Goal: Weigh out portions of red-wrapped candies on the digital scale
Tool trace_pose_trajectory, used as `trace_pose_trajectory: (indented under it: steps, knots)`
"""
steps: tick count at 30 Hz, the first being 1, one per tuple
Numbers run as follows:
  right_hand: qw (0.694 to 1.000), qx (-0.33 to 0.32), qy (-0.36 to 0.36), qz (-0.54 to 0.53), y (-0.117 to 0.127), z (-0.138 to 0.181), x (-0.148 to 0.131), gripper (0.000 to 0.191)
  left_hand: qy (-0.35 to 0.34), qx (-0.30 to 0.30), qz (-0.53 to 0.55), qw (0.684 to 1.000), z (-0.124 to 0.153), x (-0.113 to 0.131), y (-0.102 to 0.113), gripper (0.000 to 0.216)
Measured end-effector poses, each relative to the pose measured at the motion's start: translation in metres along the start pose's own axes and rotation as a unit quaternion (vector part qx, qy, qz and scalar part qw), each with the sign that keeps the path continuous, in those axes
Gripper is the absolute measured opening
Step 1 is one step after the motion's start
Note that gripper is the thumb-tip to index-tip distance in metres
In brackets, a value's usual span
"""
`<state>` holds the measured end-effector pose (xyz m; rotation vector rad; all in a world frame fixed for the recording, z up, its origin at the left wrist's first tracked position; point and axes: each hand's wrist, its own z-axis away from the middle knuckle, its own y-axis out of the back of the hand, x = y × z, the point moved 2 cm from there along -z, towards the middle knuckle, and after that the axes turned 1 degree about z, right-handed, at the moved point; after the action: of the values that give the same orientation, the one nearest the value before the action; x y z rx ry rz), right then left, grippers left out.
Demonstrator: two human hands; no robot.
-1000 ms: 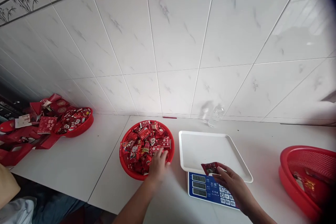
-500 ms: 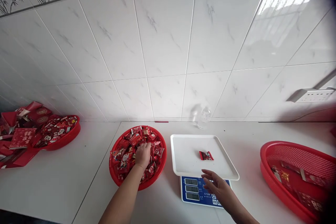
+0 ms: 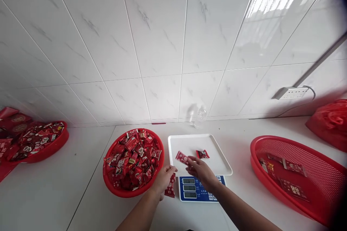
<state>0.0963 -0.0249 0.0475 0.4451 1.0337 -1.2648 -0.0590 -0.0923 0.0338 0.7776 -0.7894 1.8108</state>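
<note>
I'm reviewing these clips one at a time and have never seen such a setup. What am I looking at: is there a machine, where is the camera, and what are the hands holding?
There's no robot here, just a person's two bare hands. The camera is worn on their head, looking forward and down.

On the white tabletop, a round red plastic basket heaped with small wrapped packets stands left of centre. Beside it is a blue-panelled electronic scale with a white rectangular tray; one small red-and-black packet lies on the tray. A larger red mesh basket stands to the right.

The right hand holds a red pale-patterned packet over the tray. The left hand holds a similar red packet, partly hidden, between the round basket and scale.
</note>
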Motion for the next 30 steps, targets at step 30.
trace_pose_trajectory:
  steps: [30]
  knots:
    - [0.988, -0.064, -0.115, 0.085, 0.023, 0.059, 0.046, 0.041, -0.332, 0.181, -0.434, 0.817, -0.027, 0.028, 0.060, 0.039]
